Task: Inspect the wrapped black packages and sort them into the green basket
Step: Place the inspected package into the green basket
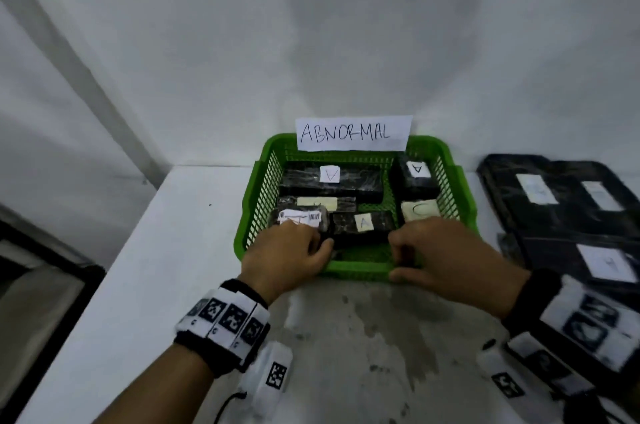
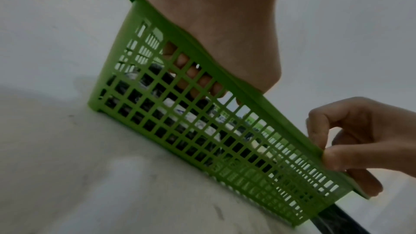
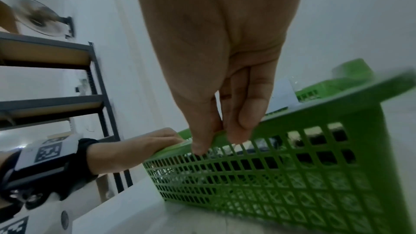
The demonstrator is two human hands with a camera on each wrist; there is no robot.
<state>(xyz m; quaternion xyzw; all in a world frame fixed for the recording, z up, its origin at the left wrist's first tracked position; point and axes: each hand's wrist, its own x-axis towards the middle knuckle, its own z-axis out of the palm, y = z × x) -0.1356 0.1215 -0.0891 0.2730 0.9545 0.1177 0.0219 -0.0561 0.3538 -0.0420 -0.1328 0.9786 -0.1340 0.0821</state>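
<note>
Two hands are being kept at the near rim of the green basket on the white counter: the rim is being pinched by the right hand, while the left hand is being curled over it onto a labelled black package. Further in, more black packages are being held by the basket. Behind, a paper sign reading ABNORMAL is being propped on the far rim.

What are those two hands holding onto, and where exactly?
Right hand pinches the green basket at its near rim. Left hand reaches over that rim, fingers inside; its hold cannot be told.
</note>
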